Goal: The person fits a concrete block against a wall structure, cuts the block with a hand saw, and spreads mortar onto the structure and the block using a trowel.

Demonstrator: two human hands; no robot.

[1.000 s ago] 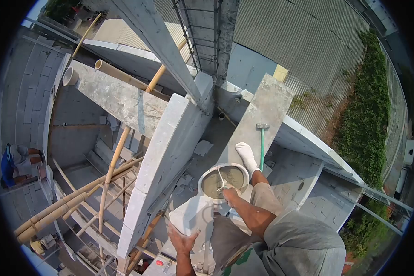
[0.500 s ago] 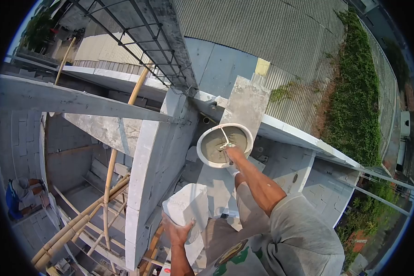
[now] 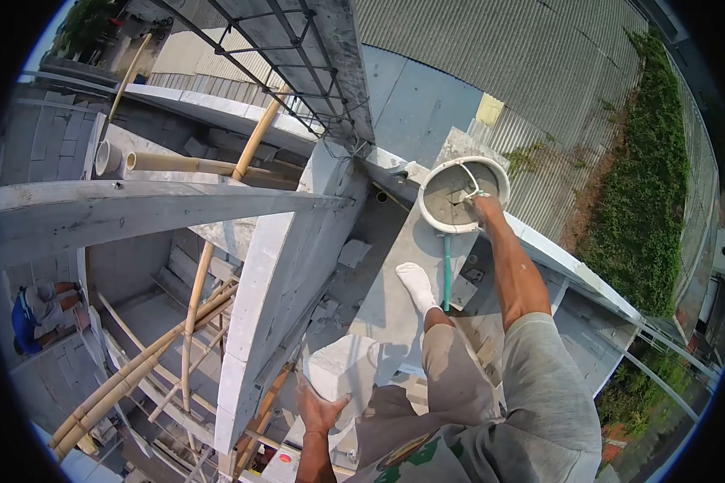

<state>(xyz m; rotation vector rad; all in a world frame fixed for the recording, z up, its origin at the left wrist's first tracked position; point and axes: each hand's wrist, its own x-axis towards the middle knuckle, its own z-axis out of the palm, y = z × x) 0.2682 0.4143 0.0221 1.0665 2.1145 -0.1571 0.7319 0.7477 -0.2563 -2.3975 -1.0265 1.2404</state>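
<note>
A white-rimmed bucket (image 3: 424, 211) of wet grey mortar is toward the upper right. My right hand (image 3: 486, 208) is closed around its thin white handle, on the right side of the opening. A small grey piece in the mortar is too unclear to name. In the lower middle, a pale lightweight concrete block (image 3: 342, 364) is in my left hand (image 3: 321, 406), whose thumb and fingers spread around its near end. Between block and bucket, my foot in a white sock (image 3: 415, 283) stands on a grey plank (image 3: 385, 310).
To the left runs a white block wall (image 3: 254, 338), with bamboo poles (image 3: 129, 394) beyond it over a lower level. A person in blue (image 3: 28, 322) is down there. Rebar (image 3: 298, 48) hangs overhead. A teal pipe (image 3: 448, 274) lies below the bucket; corrugated roofing (image 3: 491, 48) spreads behind.
The bucket and my right hand have moved up and right in view, uncovering the socked foot and teal pipe. The block remains in my left hand, slightly lower. The whole view has shifted.
</note>
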